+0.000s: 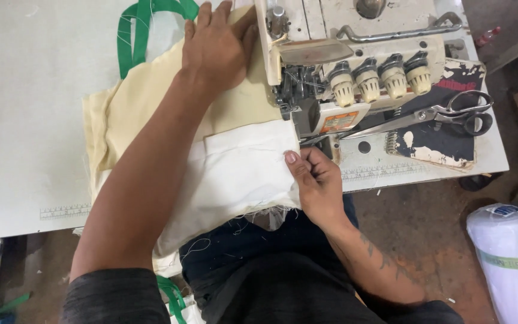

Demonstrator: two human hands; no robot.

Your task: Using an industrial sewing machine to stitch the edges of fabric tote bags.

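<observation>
A cream-yellow cloth bag (145, 96) with green handles (136, 30) lies on the sewing table, with a white cloth piece (235, 174) over its near part. My left hand (217, 45) lies flat on the yellow cloth, fingers apart, just left of the sewing machine (355, 66). My right hand (313, 180) pinches the white cloth's right edge close to the machine's needle area, thumb on top. The cloth hangs over the table's near edge onto my lap.
Large scissors (445, 114) lie on a dark worn pad right of the machine. Several thread tension knobs (379, 75) line the machine's front. A white roll of material (511, 258) stands on the floor at the right. The white table (25, 120) has a ruler strip along its edge.
</observation>
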